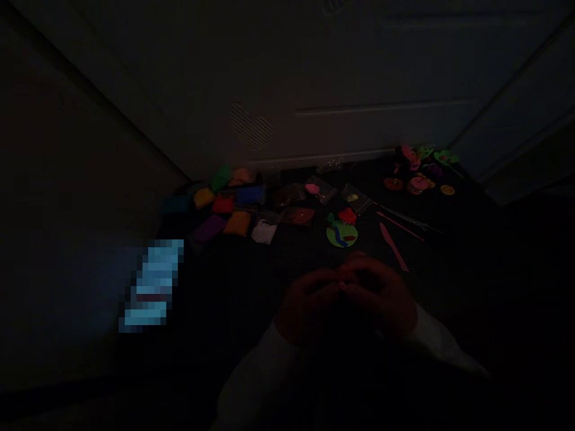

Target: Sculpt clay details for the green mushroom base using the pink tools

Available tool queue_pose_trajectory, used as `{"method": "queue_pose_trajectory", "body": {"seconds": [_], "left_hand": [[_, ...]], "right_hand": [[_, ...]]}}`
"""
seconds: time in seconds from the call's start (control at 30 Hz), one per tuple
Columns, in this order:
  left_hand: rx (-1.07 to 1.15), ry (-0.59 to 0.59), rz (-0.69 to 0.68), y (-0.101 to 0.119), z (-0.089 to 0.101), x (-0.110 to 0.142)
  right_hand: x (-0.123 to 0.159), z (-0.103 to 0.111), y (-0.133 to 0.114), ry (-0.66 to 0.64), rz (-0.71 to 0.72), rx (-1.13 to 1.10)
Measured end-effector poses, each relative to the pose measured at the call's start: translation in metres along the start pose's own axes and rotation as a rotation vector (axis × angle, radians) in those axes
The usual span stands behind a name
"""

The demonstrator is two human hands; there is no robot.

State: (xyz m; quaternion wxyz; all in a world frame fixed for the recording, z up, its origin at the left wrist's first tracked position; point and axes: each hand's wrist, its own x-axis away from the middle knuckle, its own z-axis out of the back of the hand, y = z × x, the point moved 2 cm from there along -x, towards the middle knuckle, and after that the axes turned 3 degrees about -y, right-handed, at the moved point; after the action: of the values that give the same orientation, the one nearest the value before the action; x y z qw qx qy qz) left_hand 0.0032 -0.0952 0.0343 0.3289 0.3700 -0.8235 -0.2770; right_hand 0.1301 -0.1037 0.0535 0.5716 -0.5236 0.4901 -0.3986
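Note:
In dim light, my left hand [305, 305] and my right hand [386, 296] meet at the fingertips over the dark table. Pinched between them is a small pink piece of modelling clay [342, 285]. Just beyond my fingers lies a round green clay disc [345, 230] with blue, red and dark green pieces on it. A red lump of clay [347, 215] touches or nearly touches its far edge. To the right are a pink plastic clay knife [394, 246] and a thin pink modelling stick [399, 225].
Several bags of coloured clay, among them a purple one [210, 228] and a white one [263, 231], are spread at the back left. Scissors [411, 218] lie beyond the pink stick. Finished clay figures [418, 184] stand back right. A glowing screen [155, 284], blurred, is at the left.

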Motion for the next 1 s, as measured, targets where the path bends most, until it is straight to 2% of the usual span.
{"method": "queue_pose_trajectory", "body": {"seconds": [0.23, 0.33, 0.4, 0.47, 0.53, 0.6, 0.67, 0.73, 0.87, 1.0], "left_hand": [[0.075, -0.036, -0.002, -0.002, -0.001, -0.004], [0.132, -0.008, 0.012, -0.003, -0.001, -0.004], [0.190, 0.051, -0.007, -0.003, 0.000, -0.005], [0.257, 0.113, -0.044, -0.001, 0.001, -0.008], [0.323, 0.155, -0.090, 0.001, 0.000, -0.012], [0.366, 0.161, -0.129, 0.004, -0.002, -0.018], [0.390, 0.148, -0.168, 0.009, -0.006, -0.024], [0.422, 0.133, -0.211, 0.016, -0.012, -0.028], [0.462, 0.085, -0.306, 0.034, -0.029, -0.034], [0.450, -0.018, -0.341, 0.054, -0.056, -0.042]], "right_hand": [[0.001, -0.003, 0.003, -0.015, -0.020, -0.008], [0.003, 0.005, 0.002, -0.011, -0.015, 0.110], [0.003, 0.024, 0.003, 0.019, 0.002, 0.329], [0.001, 0.055, 0.007, 0.117, 0.003, 0.660], [-0.005, 0.092, 0.017, 0.175, -0.145, 1.044], [-0.014, 0.125, 0.029, 0.189, -0.241, 1.142], [-0.024, 0.146, 0.040, 0.180, -0.308, 1.201], [-0.033, 0.154, 0.047, 0.157, -0.359, 1.233], [-0.044, 0.152, 0.057, 0.103, -0.427, 1.223], [-0.045, 0.152, 0.049, 0.173, -0.414, 1.093]]}}
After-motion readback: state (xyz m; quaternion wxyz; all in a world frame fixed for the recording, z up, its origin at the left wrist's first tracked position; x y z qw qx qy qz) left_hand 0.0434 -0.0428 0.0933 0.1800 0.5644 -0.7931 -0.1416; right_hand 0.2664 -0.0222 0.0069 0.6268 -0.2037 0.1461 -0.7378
